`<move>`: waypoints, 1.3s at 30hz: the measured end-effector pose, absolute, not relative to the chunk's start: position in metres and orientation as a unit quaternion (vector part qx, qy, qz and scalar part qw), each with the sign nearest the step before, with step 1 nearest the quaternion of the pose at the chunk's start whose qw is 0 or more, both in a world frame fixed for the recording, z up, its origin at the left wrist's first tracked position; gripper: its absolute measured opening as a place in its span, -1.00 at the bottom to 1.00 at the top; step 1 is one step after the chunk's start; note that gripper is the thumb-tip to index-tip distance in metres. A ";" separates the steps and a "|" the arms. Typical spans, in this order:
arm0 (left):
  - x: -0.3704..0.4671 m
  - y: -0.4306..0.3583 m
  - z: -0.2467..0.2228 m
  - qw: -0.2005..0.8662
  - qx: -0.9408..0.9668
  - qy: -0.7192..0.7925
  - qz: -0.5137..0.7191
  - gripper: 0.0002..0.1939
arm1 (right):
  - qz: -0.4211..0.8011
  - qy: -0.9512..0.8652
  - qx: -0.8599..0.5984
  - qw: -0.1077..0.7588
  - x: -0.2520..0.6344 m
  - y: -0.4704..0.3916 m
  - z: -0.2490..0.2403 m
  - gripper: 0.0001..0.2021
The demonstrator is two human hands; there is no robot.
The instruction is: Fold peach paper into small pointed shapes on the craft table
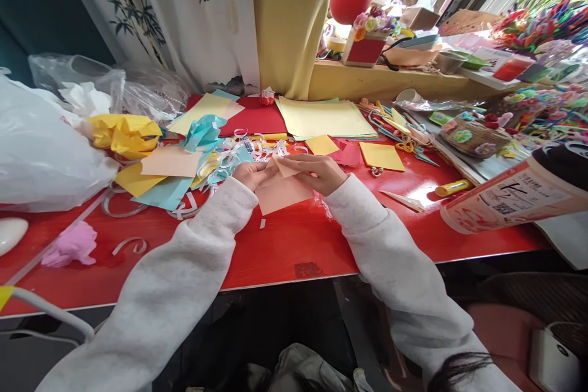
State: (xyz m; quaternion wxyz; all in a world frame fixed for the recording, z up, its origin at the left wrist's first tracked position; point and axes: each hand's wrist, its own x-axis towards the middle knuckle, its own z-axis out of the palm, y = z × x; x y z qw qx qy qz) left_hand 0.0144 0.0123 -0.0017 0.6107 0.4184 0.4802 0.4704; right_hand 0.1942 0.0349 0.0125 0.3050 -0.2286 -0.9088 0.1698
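Note:
A sheet of pinkish-orange paper [285,195] is held between my two hands over the middle of the red table, with one part folded up at the top. My left hand [250,174] pinches its left side. On the other side my right hand [319,173] has fingers closed on the folded part, partly covering it. Just beyond the hands lie curled white paper strips [271,150] and a small yellow square of paper [322,145]. A pink-red piece of paper [348,153] sits to the right of that square.
Crumpled yellow paper [126,135] and a white plastic bag [46,153] are at the left. At the right a paper cup [509,193] with a black lid tilts near a glue stick [452,188]. Pale yellow sheets [326,119] lie at the back. The front edge runs close below my forearms.

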 end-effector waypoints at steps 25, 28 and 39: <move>0.013 0.011 -0.003 0.377 0.666 0.541 0.349 -0.69 | 0.336 -0.834 -0.383 0.213 0.189 0.039 0.010 -0.57; 0.013 0.012 -0.001 0.362 0.653 0.547 0.377 -0.66 | 0.335 -0.837 -0.379 0.211 0.188 0.037 0.013 -0.60; 0.015 0.012 -0.001 0.354 0.606 0.561 0.439 -0.67 | 0.434 -0.805 -0.364 0.174 0.189 0.037 0.012 -0.62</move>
